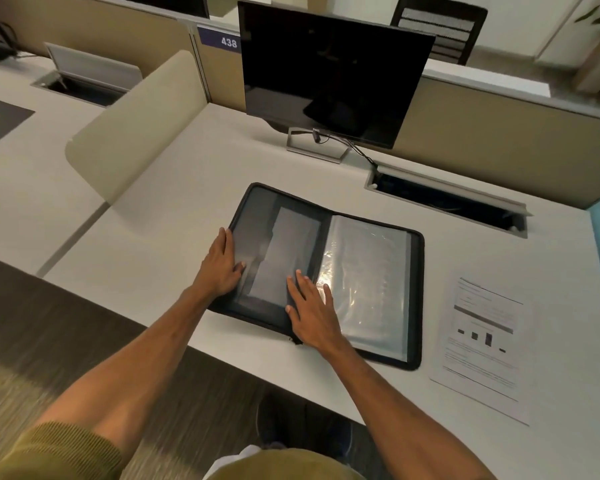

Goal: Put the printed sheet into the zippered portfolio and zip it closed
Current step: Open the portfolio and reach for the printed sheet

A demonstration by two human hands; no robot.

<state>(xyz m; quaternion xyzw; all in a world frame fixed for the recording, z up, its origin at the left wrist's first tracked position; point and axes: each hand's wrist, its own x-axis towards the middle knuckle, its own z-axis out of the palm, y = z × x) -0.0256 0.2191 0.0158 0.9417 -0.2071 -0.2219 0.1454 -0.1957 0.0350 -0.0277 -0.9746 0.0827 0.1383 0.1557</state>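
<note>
Zippered portfolio [257,216] lies open on a desk [187,202], left hand [222,265] flat on its left cover, right hand [310,306] spread flat across the spine, neither gripping anything; printed sheet [485,341] lies apart, right of the right hand.

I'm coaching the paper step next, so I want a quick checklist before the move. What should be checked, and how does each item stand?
1. Portfolio open flat on the desk: ok.
2. Sheet lying loose on the desk, right of it: ok.
3. A hand free for the sheet: not ok; left hand rests on its left edge, right hand lies flat by its middle fold.
4. Clear sleeves mostly uncovered: ok.
5. Sleeve opening free: cannot tell.
</note>
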